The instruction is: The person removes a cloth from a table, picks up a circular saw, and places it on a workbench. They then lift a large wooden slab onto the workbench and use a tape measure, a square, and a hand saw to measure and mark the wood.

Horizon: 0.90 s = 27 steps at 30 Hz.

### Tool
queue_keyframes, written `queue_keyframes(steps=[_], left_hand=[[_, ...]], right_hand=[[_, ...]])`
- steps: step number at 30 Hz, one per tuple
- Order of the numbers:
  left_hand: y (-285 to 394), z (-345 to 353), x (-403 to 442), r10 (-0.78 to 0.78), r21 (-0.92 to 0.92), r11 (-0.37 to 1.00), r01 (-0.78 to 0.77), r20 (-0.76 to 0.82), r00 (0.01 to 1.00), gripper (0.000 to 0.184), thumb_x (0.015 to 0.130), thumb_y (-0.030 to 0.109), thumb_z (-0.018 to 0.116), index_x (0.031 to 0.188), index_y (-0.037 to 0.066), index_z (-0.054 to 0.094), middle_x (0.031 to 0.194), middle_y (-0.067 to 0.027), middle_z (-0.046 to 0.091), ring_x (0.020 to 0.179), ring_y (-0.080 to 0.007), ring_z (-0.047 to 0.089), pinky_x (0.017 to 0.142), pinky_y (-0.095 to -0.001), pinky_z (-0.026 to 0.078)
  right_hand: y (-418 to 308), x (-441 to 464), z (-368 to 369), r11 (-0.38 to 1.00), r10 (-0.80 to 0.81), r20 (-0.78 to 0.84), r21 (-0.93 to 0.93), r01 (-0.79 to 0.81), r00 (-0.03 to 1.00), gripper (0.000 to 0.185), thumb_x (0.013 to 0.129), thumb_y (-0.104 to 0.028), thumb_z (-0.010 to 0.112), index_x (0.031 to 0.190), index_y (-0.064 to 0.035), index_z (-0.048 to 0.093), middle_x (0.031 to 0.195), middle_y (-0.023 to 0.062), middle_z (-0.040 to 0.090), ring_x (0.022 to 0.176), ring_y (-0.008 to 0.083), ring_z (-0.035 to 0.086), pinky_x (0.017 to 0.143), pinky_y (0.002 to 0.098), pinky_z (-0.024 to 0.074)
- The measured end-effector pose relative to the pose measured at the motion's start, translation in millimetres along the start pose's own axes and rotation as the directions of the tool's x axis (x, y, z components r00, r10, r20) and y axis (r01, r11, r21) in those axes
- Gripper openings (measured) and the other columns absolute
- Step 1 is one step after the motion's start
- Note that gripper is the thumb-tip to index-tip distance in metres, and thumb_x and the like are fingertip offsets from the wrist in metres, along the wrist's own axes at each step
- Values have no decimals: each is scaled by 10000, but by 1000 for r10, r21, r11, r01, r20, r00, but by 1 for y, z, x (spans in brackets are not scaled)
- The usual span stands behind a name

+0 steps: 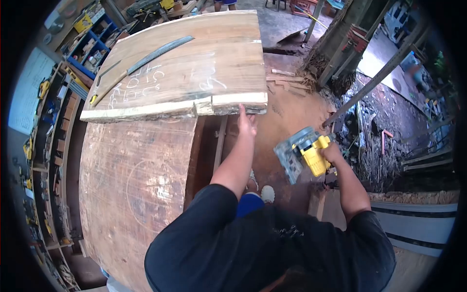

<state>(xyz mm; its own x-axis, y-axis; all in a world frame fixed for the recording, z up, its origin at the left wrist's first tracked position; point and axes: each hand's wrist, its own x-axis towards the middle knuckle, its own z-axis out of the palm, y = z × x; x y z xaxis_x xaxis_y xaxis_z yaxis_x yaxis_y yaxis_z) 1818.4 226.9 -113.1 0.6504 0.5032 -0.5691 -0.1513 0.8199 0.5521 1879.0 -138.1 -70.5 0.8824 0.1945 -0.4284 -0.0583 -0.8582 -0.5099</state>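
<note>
My left hand (247,125) is at the near edge of a thick wooden slab (233,58), its thumb up against the edge and its other fingers partly hidden. The slab has white chalk writing and a rough, bark-like near side. In my right hand (332,154) is a yellow circular saw (314,156), held by its handle off to the right, apart from the slab. The saw's grey base plate (288,163) faces left. On the slab lies a long curved grey blade (160,52) with a light handle.
A worn wooden tabletop (141,180) is under the slab's near side. Shelves with tools (53,146) line the left. A tree trunk (340,48) and a slanting pole (374,78) stand at the right. Sawdust (287,107) covers the floor. Boards (413,219) lie at my right.
</note>
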Motion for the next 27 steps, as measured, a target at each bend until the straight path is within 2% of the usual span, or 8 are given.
queue_keyframes(steps=[1, 2, 3, 7, 12, 15, 22, 27], left_hand=[[8, 8, -6, -86, -96, 991, 91, 51, 995, 1044, 765, 702, 573, 1463, 47, 158, 1471, -219, 273, 1335, -338, 332, 1088, -427, 262], [17, 26, -9, -156, -192, 965, 178, 127, 980, 1021, 770, 690, 581, 1459, 53, 179, 1473, -195, 281, 1320, -319, 353, 1070, -376, 311], [11, 31, -7, 0, -233, 972, 42, 180, 984, 974, 776, 677, 588, 1446, 69, 227, 1461, -147, 312, 1293, -280, 381, 1016, -295, 373], [9, 48, -11, 84, -341, 937, -81, -5, 996, 809, 860, 552, 580, 1437, 82, 263, 1418, -119, 378, 1297, -260, 378, 1023, -356, 369], [2, 54, 0, 273, -307, 902, -304, -139, 952, 677, 870, 330, 655, 1386, 38, 330, 1352, -101, 440, 1206, -252, 461, 997, -388, 403], [5, 56, -5, 258, -349, 885, -309, -186, 948, 648, 842, 263, 688, 1352, 17, 372, 1300, -108, 479, 1161, -252, 492, 981, -401, 422], [9, 13, -19, 290, -318, 885, -341, -197, 936, 638, 843, 279, 674, 1331, -11, 384, 1267, -148, 508, 1151, -296, 519, 962, -429, 448], [30, -45, -88, 326, -153, 905, -397, -349, 879, 695, 860, 349, 633, 1370, -21, 339, 1333, -157, 458, 1176, -299, 506, 979, -420, 431]], right_hand=[[4, 9, 5, 990, 85, 0, 111, -84, 996, 231, 761, -125, 652, 866, 80, 639, 761, 184, 665, 647, 256, 655, 585, 364, 497], [4, 20, 12, 990, 88, -18, 116, -85, 996, 231, 761, -125, 652, 866, 80, 639, 761, 184, 665, 647, 256, 655, 585, 364, 497], [3, 23, 13, 955, 140, 15, 263, -139, 990, 172, 773, -100, 636, 821, 65, 626, 704, 159, 642, 558, 237, 610, 526, 354, 475], [-10, 36, 16, 685, 264, 157, 664, -299, 952, 102, 807, -61, 602, 748, 12, 563, 570, 74, 532, 414, 191, 501, 392, 318, 423], [-3, 69, 22, 540, 306, 227, 759, -365, 925, 99, 837, -97, 580, 785, -20, 545, 564, 43, 493, 407, 171, 472, 391, 312, 432], [32, 102, 29, 329, 327, 341, 833, -444, 881, 103, 879, -118, 519, 796, -57, 511, 548, 24, 456, 401, 155, 435, 375, 310, 402], [54, 131, 2, 436, 240, 371, 785, -441, 897, 83, 895, -103, 474, 821, -71, 495, 567, 22, 466, 414, 151, 428, 380, 300, 392], [70, 149, -10, 563, 216, 346, 720, -406, 913, 47, 874, -96, 495, 844, -61, 490, 572, 26, 462, 414, 154, 428, 377, 300, 392]])
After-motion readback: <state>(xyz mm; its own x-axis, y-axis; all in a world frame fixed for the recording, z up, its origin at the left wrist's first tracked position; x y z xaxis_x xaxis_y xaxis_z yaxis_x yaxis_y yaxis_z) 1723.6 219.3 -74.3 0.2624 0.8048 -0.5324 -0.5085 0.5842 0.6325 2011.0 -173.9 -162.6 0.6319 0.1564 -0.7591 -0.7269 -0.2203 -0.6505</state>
